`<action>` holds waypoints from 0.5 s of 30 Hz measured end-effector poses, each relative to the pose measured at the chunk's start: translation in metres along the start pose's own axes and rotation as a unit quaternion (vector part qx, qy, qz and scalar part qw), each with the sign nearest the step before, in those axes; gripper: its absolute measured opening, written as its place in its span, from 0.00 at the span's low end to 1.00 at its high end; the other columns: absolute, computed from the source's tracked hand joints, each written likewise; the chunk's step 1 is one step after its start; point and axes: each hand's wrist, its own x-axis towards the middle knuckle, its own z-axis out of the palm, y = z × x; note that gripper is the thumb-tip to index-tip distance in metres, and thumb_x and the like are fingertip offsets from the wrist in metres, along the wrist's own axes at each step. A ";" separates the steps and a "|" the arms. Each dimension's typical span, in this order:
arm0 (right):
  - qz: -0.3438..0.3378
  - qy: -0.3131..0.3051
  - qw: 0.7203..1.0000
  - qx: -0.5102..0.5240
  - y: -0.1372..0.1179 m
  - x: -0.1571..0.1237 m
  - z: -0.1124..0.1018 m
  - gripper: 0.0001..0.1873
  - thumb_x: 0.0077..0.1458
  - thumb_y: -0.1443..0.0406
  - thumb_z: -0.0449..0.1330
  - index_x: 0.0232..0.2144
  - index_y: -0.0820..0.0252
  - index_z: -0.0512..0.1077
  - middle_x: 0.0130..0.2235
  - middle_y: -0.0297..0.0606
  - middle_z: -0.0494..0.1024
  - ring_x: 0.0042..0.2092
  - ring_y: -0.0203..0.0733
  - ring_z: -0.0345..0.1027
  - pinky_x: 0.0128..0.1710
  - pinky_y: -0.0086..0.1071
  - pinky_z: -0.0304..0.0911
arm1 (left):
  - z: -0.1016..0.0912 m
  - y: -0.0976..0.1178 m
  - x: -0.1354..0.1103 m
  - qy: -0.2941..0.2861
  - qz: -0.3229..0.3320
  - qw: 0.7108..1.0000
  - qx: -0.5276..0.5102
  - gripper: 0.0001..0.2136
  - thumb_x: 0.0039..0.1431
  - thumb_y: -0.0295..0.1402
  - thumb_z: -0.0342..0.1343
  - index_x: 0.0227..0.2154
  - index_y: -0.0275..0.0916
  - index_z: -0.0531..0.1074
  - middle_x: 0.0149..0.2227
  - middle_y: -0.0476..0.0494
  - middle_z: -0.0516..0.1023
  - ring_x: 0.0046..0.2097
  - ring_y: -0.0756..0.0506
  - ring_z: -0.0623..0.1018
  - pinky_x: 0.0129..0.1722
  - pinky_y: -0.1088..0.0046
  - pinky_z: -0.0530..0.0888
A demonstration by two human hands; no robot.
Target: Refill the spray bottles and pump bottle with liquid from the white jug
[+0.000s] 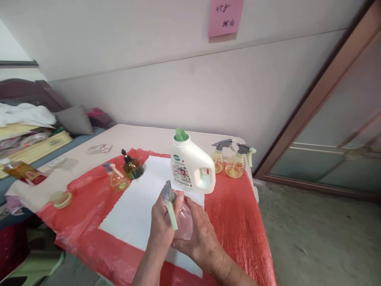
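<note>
Now left hand (pixel 162 227) fingers clasp the trigger head (pixel 167 193) while right hand (pixel 204 235) fingers cup the spray bottle (pixel 184 223).

Spray bottle (pixel 185 222) largely hidden by left hand (pixel 162 224) and right hand (pixel 202 234), pink note (pixel 225 18) cut at top edge
</note>
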 end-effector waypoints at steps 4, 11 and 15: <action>-0.055 0.064 0.994 -0.070 0.010 -0.001 0.000 0.46 0.36 0.67 0.65 0.59 0.56 0.55 0.53 0.46 0.69 0.53 0.55 0.64 0.54 0.53 0.62 | 0.010 0.001 -0.006 -0.069 -0.031 0.997 -0.025 0.17 0.54 0.35 0.60 0.48 0.41 0.71 0.40 0.44 0.79 0.41 0.42 0.78 0.40 0.68 0.73; -0.050 0.177 0.982 -0.054 0.021 -0.010 -0.047 0.36 0.44 0.63 0.65 0.56 0.52 0.59 0.51 0.43 0.71 0.50 0.53 0.66 0.51 0.49 0.63 | 0.004 0.008 -0.006 -0.110 0.003 0.987 -0.118 0.24 0.49 0.35 0.65 0.51 0.44 0.71 0.55 0.40 0.73 0.58 0.37 0.70 0.58 0.62 0.63; 0.008 0.244 0.968 0.062 0.030 -0.003 -0.083 0.33 0.47 0.59 0.64 0.56 0.50 0.60 0.54 0.41 0.69 0.56 0.52 0.62 0.58 0.50 0.56 | 0.000 0.004 -0.001 -0.073 -0.032 0.988 -0.130 0.18 0.49 0.38 0.66 0.45 0.43 0.76 0.51 0.37 0.76 0.55 0.36 0.72 0.56 0.62 0.65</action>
